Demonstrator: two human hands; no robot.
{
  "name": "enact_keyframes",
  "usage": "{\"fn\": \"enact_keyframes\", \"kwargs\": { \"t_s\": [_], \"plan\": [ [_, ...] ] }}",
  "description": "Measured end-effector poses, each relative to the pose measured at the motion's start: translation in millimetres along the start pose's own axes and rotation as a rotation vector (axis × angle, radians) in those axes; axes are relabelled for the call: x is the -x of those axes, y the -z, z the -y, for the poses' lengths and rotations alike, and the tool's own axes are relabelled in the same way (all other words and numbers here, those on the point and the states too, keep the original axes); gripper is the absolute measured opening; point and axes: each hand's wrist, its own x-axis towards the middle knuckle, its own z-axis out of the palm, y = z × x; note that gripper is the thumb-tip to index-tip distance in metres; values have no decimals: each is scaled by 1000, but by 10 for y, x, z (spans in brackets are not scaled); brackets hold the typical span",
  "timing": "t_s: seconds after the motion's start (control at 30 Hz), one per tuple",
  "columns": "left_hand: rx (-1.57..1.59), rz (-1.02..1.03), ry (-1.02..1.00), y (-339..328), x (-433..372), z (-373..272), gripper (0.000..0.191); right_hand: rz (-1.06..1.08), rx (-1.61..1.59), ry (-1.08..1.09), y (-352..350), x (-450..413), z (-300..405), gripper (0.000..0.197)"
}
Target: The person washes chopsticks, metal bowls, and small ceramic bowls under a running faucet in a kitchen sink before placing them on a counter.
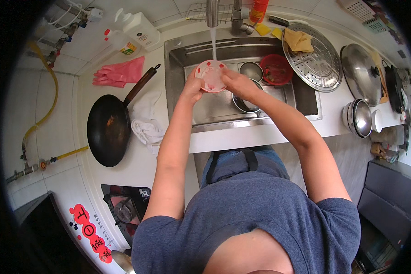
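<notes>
Water runs from the metal faucet into a small white bowl with red spots and a red rim. My left hand grips the bowl by its left side. On the opposite side, my right hand has its fingers at the rim and partly inside. Both hands are above the stainless steel sink. Below and beside my right hand, a metal bowl and a metal pot stand in the sink, the pot partly hidden by my forearm. A red plastic basket with food scraps sits further right.
A perforated steamer plate carrying a tan cloth overlaps the sink's right edge. Beyond are a domed lid and stacked metal bowls. Leftward lie a frying pan, a white cloth, pink rubber gloves and plastic jugs.
</notes>
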Motion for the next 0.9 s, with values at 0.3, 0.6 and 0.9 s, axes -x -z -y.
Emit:
{"fn": "enact_keyframes", "kwargs": {
  "t_s": [0.3,0.6,0.9],
  "plan": [
    [-268,-329,-608,-16,-127,290,63,-216,-1274,-1046,-426,-290,313,59],
    [369,-134,18,235,-171,524,45,-194,-420,-801,-268,-301,194,54],
    [94,30,199,89,-77,209,40,72,134,3,122,2,203,30]
  ]
}}
